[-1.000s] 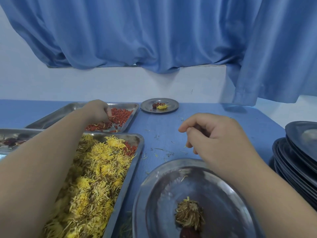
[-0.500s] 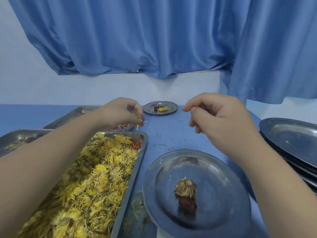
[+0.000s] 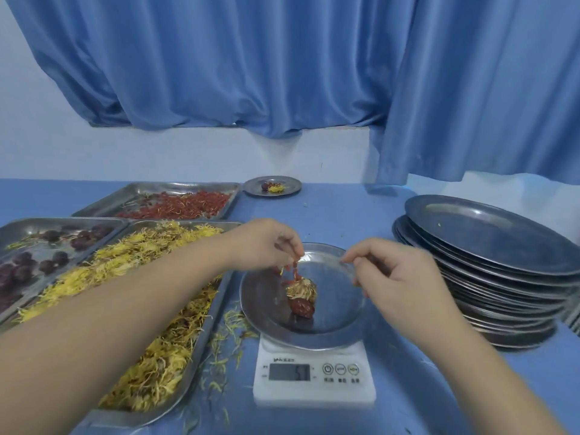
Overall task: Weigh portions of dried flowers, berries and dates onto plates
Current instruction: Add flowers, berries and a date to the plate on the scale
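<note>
Blue curtain point(image 3: 282, 58) in bg over white wall point(image 3: 188, 152), behind blue table point(image 3: 345, 215).

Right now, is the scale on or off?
On. The scale shows dark digits on its display, too blurred to read.

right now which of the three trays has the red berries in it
The far tray, behind the yellow-flower tray; the left tray holds dark dates.

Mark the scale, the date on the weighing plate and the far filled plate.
scale point(image 3: 314, 393), head view, white front panel.
date point(image 3: 303, 306), head view, its red skin.
far filled plate point(image 3: 293, 185), head view, bare right rim.
</note>
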Demonstrator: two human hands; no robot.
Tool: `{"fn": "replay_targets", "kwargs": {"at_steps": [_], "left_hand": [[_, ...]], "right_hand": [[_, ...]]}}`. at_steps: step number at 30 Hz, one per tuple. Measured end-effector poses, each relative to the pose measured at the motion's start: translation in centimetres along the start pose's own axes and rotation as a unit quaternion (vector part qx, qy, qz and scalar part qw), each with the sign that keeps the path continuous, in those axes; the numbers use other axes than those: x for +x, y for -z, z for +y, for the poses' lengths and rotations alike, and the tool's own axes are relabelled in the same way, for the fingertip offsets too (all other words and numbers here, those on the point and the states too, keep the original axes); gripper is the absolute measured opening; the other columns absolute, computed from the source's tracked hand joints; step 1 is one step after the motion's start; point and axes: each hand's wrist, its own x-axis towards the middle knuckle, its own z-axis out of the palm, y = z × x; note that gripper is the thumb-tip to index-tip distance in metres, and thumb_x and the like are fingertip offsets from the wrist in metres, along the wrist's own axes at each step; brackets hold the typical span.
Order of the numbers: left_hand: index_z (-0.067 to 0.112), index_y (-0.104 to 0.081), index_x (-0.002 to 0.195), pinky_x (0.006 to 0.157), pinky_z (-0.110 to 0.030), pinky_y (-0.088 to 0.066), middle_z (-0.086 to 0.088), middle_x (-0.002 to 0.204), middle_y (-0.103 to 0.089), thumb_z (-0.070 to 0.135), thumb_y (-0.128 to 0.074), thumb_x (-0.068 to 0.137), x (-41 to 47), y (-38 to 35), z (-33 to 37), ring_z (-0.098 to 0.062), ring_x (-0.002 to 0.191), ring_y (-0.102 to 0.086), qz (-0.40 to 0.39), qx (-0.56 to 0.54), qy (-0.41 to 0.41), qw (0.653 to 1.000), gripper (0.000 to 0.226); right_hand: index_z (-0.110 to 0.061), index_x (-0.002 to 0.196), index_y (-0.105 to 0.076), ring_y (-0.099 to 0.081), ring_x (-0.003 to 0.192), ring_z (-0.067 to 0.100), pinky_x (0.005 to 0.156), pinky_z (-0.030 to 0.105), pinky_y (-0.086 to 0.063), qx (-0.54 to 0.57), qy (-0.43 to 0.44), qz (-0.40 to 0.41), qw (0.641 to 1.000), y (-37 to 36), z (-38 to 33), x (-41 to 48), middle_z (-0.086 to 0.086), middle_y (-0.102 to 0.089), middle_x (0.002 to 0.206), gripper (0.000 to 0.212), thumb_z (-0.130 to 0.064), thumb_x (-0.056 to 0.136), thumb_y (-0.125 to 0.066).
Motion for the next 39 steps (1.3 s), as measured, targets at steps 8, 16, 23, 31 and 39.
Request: {"fn": "replay_targets", "kwargs": {"at_steps": [8,16,23,31,39], "left_hand": [[0.018,-0.072,0.097,0.079,-0.023,-0.054,0.004,0.093,-0.074,0.002,-0.065,0.087,-1.4,-0.5,-0.6,-0.01,0.088,-0.07,0.112,-0.073,0.029,0.991,0.02],[0.019,-0.071,0.096,0.072,-0.023,-0.057,0.002,0.084,-0.073,0.007,-0.071,0.084,-2.1,-1.7,-1.5,-0.01,0.078,-0.069,0.172,-0.14,0.05,0.974,0.018],[0.015,-0.07,0.098,0.073,-0.027,-0.059,-0.004,0.087,-0.075,0.001,-0.066,0.087,-2.6,-1.8,-1.4,-0.019,0.085,-0.072,0.168,-0.186,0.043,0.967,0.019],[0.023,-0.069,0.096,0.064,-0.024,-0.052,0.005,0.076,-0.07,0.014,-0.072,0.083,-2.8,-2.3,-0.8,-0.009,0.069,-0.065,0.195,-0.085,0.045,0.976,0.016],[0.028,-0.067,0.096,0.076,-0.033,-0.056,0.005,0.077,-0.075,0.029,-0.064,0.09,-3.7,-2.7,-0.5,-0.009,0.07,-0.071,0.2,-0.053,0.036,0.978,0.006]], "right_hand": [[-0.028,0.078,-0.069,-0.052,0.053,0.006,0.051,0.008,-0.036,-0.043,0.024,0.058,0.997,-0.4,2.1,-2.8,-0.016,-0.059,0.06,0.028,-0.002,0.083,-0.061],[-0.023,0.082,-0.071,-0.051,0.056,0.009,0.053,0.015,-0.039,-0.098,0.041,0.047,0.993,-0.4,2.6,-2.8,-0.01,-0.052,0.049,0.022,-0.005,0.084,-0.058],[-0.025,0.081,-0.07,-0.049,0.052,0.009,0.05,0.016,-0.039,-0.081,0.029,0.047,0.995,-0.4,2.7,-2.8,-0.009,-0.057,0.057,0.023,-0.007,0.084,-0.056],[-0.023,0.081,-0.071,-0.046,0.048,0.01,0.046,0.015,-0.036,-0.083,0.026,0.046,0.995,-0.6,3.0,-2.6,-0.007,-0.05,0.046,0.023,-0.007,0.083,-0.055],[-0.023,0.081,-0.071,-0.044,0.046,0.01,0.045,0.015,-0.036,-0.079,0.019,0.035,0.996,-0.7,3.0,-2.6,-0.006,-0.056,0.057,0.022,-0.008,0.084,-0.054]]}}
